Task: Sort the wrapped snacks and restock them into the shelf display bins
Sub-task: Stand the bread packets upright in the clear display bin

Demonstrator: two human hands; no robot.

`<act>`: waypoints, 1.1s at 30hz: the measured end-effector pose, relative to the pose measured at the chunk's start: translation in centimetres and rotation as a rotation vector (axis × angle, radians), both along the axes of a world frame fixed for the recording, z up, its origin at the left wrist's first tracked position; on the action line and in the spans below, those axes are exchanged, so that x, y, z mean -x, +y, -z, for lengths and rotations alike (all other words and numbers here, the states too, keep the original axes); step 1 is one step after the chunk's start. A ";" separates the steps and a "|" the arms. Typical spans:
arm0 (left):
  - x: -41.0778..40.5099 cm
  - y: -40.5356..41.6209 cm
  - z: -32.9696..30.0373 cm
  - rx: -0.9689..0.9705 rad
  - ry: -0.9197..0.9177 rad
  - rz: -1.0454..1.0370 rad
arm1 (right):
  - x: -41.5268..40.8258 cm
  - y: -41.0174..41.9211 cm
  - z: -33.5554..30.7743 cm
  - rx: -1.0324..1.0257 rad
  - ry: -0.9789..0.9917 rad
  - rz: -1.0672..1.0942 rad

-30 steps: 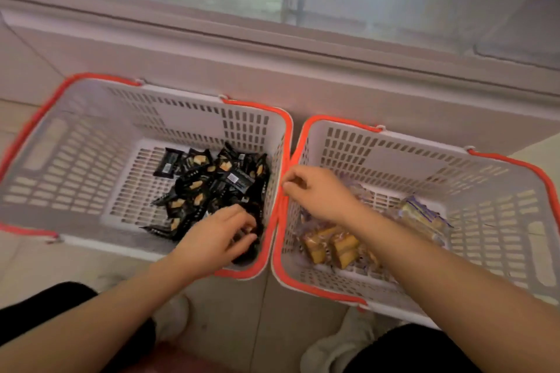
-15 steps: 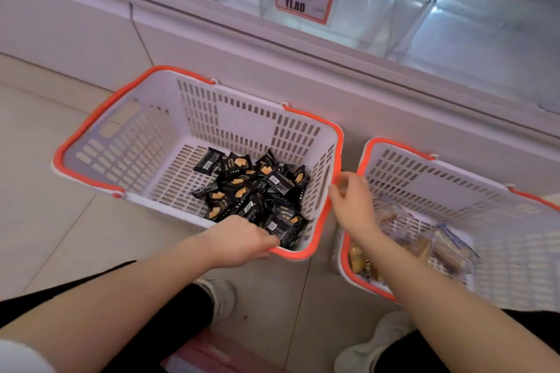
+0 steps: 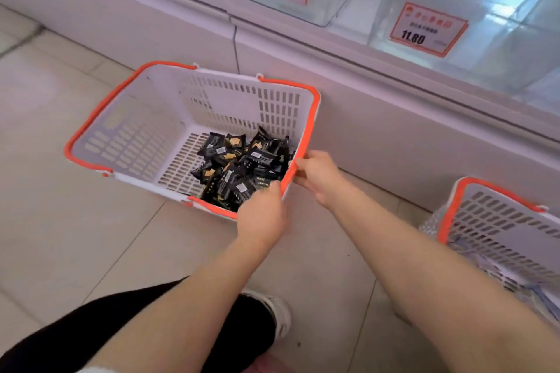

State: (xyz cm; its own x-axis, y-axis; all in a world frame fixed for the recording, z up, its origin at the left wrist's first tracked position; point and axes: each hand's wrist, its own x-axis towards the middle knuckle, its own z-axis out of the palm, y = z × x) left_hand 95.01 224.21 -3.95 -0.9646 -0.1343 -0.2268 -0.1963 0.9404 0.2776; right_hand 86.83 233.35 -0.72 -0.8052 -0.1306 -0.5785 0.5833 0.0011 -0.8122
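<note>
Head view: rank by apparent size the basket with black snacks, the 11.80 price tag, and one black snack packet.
1. Basket, largest by far.
2. 11.80 price tag.
3. One black snack packet, smallest, though it is only somewhat smaller than the tag, which sits farther from the camera, so their true order is unsure.

**Soft indoor light, glare on the bins, slight motion blur**

The scene is evenly and fairly brightly lit from overhead, with a faint pinkish cast. Shadows on the pale tiled floor are weak and diffuse. The clear plastic display bins at upper right carry white patches of reflected glare that wash out what lies behind them. The whole frame is somewhat soft. The orange-bordered price tags are smeared, their small print unreadable though the large digits can be made out. Wide-angle distortion bows the white shelf base and stretches the forearms towards the lower edge.
</note>
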 end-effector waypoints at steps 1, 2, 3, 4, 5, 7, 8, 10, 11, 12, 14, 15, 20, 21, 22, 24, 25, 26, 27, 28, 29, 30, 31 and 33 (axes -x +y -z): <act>0.4 -0.9 0.1 0.013 0.019 -0.030 | 0.1 -0.8 -0.1 0.027 0.023 -0.055; 0.8 -2.0 0.4 0.024 0.021 -0.042 | 0.0 -1.3 0.0 0.033 0.060 -0.113; 1.3 -3.3 0.8 0.044 0.020 -0.052 | -0.2 -1.6 0.2 0.024 0.113 -0.157; 1.7 -4.8 1.2 0.073 0.009 -0.065 | -0.2 -1.7 0.5 -0.003 0.161 -0.172; 2.1 -6.1 1.5 0.097 -0.013 -0.077 | -0.1 -1.5 0.7 -0.030 0.187 -0.153; 2.2 -8.6 2.1 0.113 -0.085 -0.102 | -0.2 -0.6 1.2 -0.059 0.169 -0.117; 1.9 -9.5 2.4 0.121 -0.129 -0.122 | -0.4 0.0 1.5 -0.061 0.159 -0.116; 1.4 -10.9 3.0 0.124 -0.190 -0.172 | -1.0 1.7 1.9 -0.102 0.152 -0.134; 1.3 -11.2 3.1 0.115 -0.195 -0.198 | -1.2 2.5 2.1 -0.119 0.154 -0.137; 1.3 -10.9 2.9 0.115 -0.203 -0.221 | -1.4 3.5 2.3 -0.131 0.161 -0.131; 1.8 -9.1 2.3 0.201 -0.154 -0.197 | -2.1 5.4 2.7 -0.167 0.182 -0.102; 2.2 -7.5 2.1 0.259 -0.091 -0.132 | -2.7 6.5 2.9 -0.201 0.205 -0.090; 2.0 6.1 0.8 -0.072 0.031 0.336 | -7.9 14.4 3.8 -0.441 0.329 -0.038; 1.4 8.7 1.0 -0.152 0.003 0.407 | -8.9 16.8 3.7 -0.520 0.349 -0.053; 0.6 11.2 1.2 -0.224 -0.041 0.465 | -10.1 19.4 3.5 -0.608 0.357 -0.072; -1.1 15.1 1.9 -0.360 -0.172 0.516 | -12.5 24.7 3.1 -0.775 0.330 -0.092; -2.0 16.9 2.3 -0.419 -0.233 0.520 | -13.8 27.0 2.9 -0.852 0.317 -0.092; -2.7 18.6 2.5 -0.478 -0.277 0.510 | -15.0 29.0 3.0 -0.917 0.297 -0.096; -3.3 20.2 2.8 -0.539 -0.310 0.481 | -16.1 30.7 3.1 -0.968 0.264 -0.115; -3.9 21.6 3.0 -0.595 -0.337 0.433 | -17.3 32.0 3.3 -1.009 0.221 -0.153; -4.2 22.9 3.1 -0.634 -0.360 0.371 | -18.6 33.2 3.5 -1.038 0.181 -0.209; -4.3 24.0 3.3 -0.660 -0.369 0.307 | -19.8 34.1 3.8 -1.051 0.147 -0.278; -4.2 24.8 3.6 -0.675 -0.367 0.251 | -21.0 34.9 3.9 -1.049 0.120 -0.341; -3.8 25.8 4.0 -0.674 -0.357 0.177 | -23.2 36.0 4.1 -1.042 0.077 -0.451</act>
State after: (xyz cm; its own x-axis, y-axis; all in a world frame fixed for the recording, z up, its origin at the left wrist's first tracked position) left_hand 98.77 250.05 -7.92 -0.8122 0.2916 -0.5052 -0.2437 0.6174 0.7480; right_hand 110.07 269.35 -4.77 -0.8444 0.0979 -0.5266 0.3074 0.8937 -0.3268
